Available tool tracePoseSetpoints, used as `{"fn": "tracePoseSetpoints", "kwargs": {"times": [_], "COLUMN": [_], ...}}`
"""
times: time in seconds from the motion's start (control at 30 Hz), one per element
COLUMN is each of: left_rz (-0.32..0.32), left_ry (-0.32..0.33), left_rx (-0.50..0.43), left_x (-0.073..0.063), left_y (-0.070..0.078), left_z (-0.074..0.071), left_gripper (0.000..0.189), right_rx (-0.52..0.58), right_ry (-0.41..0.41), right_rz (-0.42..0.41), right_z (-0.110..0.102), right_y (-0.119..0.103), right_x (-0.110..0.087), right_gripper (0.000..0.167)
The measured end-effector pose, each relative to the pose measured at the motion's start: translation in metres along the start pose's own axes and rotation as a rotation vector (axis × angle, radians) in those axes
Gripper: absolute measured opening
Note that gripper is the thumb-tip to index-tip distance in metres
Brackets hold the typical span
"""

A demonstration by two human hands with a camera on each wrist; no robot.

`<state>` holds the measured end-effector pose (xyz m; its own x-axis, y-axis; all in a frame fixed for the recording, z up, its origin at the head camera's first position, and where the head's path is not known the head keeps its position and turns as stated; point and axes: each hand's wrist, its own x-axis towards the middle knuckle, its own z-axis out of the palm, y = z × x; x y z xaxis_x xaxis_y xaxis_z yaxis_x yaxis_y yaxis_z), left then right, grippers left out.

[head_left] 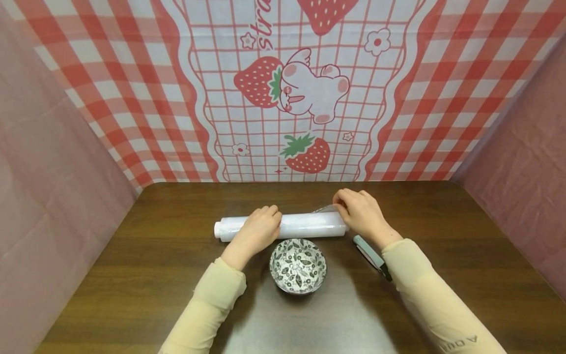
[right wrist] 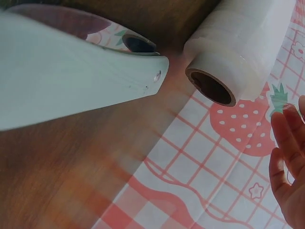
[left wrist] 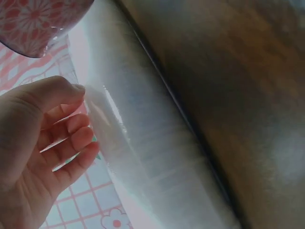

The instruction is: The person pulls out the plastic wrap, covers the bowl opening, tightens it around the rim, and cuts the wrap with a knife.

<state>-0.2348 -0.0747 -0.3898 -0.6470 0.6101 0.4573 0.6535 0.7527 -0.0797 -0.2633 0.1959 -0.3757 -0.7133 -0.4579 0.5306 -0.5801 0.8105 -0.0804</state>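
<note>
A roll of clear plastic wrap (head_left: 305, 226) lies crosswise on the table, its core poking out at the left end. My left hand (head_left: 261, 226) rests over the left half of the roll. In the left wrist view that hand's fingers (left wrist: 78, 124) are loosely bent, with the fingertips right at the film. At the roll's right end my right hand (head_left: 360, 211) pinches the lifted edge of the film, which rises in a thin sheet toward the fingers. Close in front of the roll stands a bowl (head_left: 298, 265) with a dark leaf pattern inside.
A slim grey-green tool (head_left: 369, 253) with a dark end lies beside the right forearm; its pale body (right wrist: 86, 81) looms large in the right wrist view. Behind the brown table (head_left: 168, 275) hangs a strawberry-print cloth (head_left: 305, 98), with pink cloth (head_left: 57, 172) on both sides.
</note>
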Motion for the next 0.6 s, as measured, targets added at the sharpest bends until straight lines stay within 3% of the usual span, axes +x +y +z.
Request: {"fn": "tracePoseSetpoints", "kwargs": {"times": [0.2,0.6], "left_rz": [0.05,-0.007], "left_ry": [-0.038,-0.263], "left_rx": [0.024,-0.132], "left_x": [0.006,0.024], "left_y": [-0.003,-0.018], "left_z": [-0.003,-0.021], "left_gripper": [0.008,0.008], "right_rx": [0.002,-0.001], "right_ry": [0.003,-0.004], "right_rz": [-0.007,-0.006], "right_z": [-0.001,-0.003], "right_y": [0.0,0.002], "right_x": [-0.001,-0.003], "right_gripper": [0.007,0.007]}}
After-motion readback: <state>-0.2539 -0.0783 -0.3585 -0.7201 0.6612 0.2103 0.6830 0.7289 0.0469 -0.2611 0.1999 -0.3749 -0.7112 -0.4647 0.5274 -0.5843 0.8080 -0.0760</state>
